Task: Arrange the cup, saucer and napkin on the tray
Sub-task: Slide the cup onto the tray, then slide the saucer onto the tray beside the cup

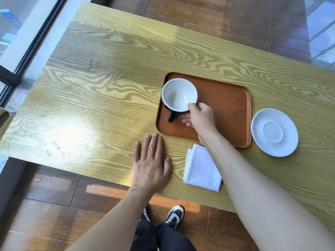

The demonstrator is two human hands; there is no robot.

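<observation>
While over tray (pixel 233 105), R grip (pixel 199 116) pinching cup (pixel 178 95).

Left hand (pixel 149 167) flat, fingers spread; right hand (pixel 199 116) curled, arm extended

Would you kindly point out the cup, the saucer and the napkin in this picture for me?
cup (pixel 178 94): head view, on its white inner wall.
saucer (pixel 274 132): head view, on the round well at its centre.
napkin (pixel 201 169): head view, on the middle of the folded white cloth.
</observation>
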